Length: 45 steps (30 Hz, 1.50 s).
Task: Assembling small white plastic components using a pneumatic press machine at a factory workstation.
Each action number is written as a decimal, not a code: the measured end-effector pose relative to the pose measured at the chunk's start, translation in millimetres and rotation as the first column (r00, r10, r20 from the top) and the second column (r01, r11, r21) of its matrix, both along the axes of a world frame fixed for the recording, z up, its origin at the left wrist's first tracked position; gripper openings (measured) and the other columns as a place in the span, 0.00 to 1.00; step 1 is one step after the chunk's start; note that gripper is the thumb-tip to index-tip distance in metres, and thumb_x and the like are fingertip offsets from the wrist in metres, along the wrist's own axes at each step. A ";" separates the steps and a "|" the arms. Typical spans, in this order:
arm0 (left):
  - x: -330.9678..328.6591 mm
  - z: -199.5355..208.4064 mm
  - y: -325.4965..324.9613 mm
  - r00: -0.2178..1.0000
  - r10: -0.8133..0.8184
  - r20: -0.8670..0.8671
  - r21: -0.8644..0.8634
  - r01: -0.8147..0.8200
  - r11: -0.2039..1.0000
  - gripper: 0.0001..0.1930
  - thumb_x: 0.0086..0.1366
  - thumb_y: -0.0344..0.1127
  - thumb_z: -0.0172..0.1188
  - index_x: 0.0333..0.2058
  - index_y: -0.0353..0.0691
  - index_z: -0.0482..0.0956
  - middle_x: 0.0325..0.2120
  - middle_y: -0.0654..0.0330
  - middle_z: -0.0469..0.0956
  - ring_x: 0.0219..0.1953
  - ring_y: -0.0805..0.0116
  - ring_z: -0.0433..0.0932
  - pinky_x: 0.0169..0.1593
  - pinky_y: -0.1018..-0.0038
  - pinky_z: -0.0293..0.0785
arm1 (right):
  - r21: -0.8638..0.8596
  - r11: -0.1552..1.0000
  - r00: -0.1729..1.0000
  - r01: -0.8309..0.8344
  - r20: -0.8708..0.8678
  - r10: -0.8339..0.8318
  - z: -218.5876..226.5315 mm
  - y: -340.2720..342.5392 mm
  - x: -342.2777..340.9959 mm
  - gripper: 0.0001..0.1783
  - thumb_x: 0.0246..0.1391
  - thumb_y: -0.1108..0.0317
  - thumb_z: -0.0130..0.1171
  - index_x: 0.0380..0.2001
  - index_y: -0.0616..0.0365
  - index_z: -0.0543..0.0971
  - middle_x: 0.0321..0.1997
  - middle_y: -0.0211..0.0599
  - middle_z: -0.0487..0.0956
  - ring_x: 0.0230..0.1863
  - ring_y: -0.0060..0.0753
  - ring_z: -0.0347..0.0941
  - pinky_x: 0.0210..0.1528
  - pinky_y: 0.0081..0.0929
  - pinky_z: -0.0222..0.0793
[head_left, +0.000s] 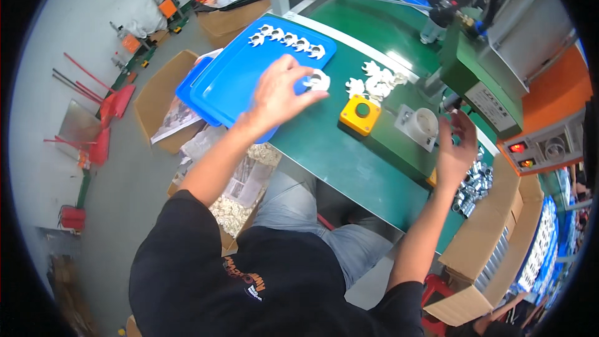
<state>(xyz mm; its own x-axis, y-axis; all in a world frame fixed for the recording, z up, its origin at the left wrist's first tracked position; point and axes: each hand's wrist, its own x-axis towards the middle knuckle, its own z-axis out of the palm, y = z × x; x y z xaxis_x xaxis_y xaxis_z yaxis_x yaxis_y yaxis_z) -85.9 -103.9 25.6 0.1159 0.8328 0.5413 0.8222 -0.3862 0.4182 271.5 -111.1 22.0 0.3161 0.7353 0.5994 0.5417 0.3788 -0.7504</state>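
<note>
My left hand (pixel 281 90) pinches a white lobed plastic part (pixel 317 81) with a round hole, above the right edge of a blue tray (pixel 228 81). A row of similar white parts (pixel 289 39) lies along the tray's far side. My right hand (pixel 457 146) is raised, fingers bent and apart, beside a round white holder (pixel 424 123) on the green press base (pixel 399 143). I make out nothing between its fingers. Shiny metal sleeves (pixel 472 187) are heaped just below that hand. More white parts (pixel 376 81) lie in a loose pile behind the base.
A yellow box with a dark round button (pixel 360 115) sits at the base's left end. Over the right side hangs the green press head (pixel 480 87), next to an orange control box (pixel 549 143). An open carton (pixel 480 262) stands at the right; the table's front edge (pixel 349 198) faces my lap.
</note>
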 end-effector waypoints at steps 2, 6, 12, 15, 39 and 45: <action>-43.7 -15.9 16.4 0.976 0.139 -0.166 -0.090 -0.155 0.984 0.23 0.53 0.52 0.76 0.43 0.45 0.89 0.33 0.56 0.75 0.41 0.55 0.78 0.46 0.61 0.76 | -0.055 0.998 0.999 0.034 -0.026 -0.036 -3.3 -20.7 20.8 0.20 0.55 0.72 0.70 0.51 0.65 0.81 0.46 0.38 0.84 0.45 0.27 0.77 0.50 0.26 0.71; -124.5 -49.5 59.0 0.917 0.238 -0.320 -0.207 -0.313 0.927 0.24 0.57 0.54 0.73 0.47 0.45 0.87 0.40 0.50 0.79 0.47 0.52 0.80 0.53 0.59 0.77 | -0.020 0.999 0.997 0.030 -0.064 -0.031 -3.0 -62.6 46.9 0.19 0.61 0.74 0.65 0.54 0.68 0.78 0.49 0.40 0.82 0.47 0.27 0.75 0.54 0.27 0.71; -150.5 -60.0 113.4 0.954 0.218 -0.207 -0.186 -0.257 0.948 0.32 0.57 0.50 0.75 0.54 0.36 0.81 0.39 0.47 0.82 0.45 0.51 0.82 0.50 0.57 0.78 | -0.097 0.995 0.997 0.033 0.070 -0.026 -14.4 -92.8 61.9 0.14 0.63 0.73 0.64 0.49 0.68 0.79 0.43 0.37 0.81 0.44 0.28 0.75 0.53 0.26 0.71; -132.7 -63.2 123.0 0.926 0.333 -0.176 0.048 -0.330 0.943 0.30 0.58 0.49 0.75 0.54 0.36 0.80 0.47 0.48 0.78 0.48 0.48 0.80 0.51 0.57 0.77 | -0.113 0.989 0.980 0.093 0.184 -0.071 -20.4 -99.2 62.9 0.12 0.61 0.73 0.65 0.45 0.67 0.80 0.41 0.39 0.82 0.41 0.29 0.76 0.49 0.27 0.73; 45.4 -28.4 122.1 0.887 -0.368 -0.278 -0.449 0.219 0.866 0.13 0.61 0.34 0.69 0.42 0.35 0.83 0.40 0.51 0.83 0.44 0.54 0.82 0.50 0.62 0.78 | -0.012 0.993 0.797 0.116 0.598 -0.086 -37.7 -95.1 55.9 0.26 0.46 0.67 0.73 0.50 0.62 0.79 0.51 0.44 0.79 0.51 0.50 0.75 0.52 0.44 0.70; 41.1 -4.0 120.0 0.934 -0.281 -0.221 -0.356 0.191 0.915 0.09 0.63 0.33 0.67 0.38 0.35 0.82 0.37 0.51 0.83 0.39 0.53 0.82 0.44 0.62 0.77 | -0.037 0.992 0.783 0.121 0.618 -0.073 -39.4 -97.5 58.5 0.27 0.47 0.67 0.74 0.51 0.62 0.79 0.52 0.44 0.78 0.50 0.50 0.75 0.52 0.44 0.70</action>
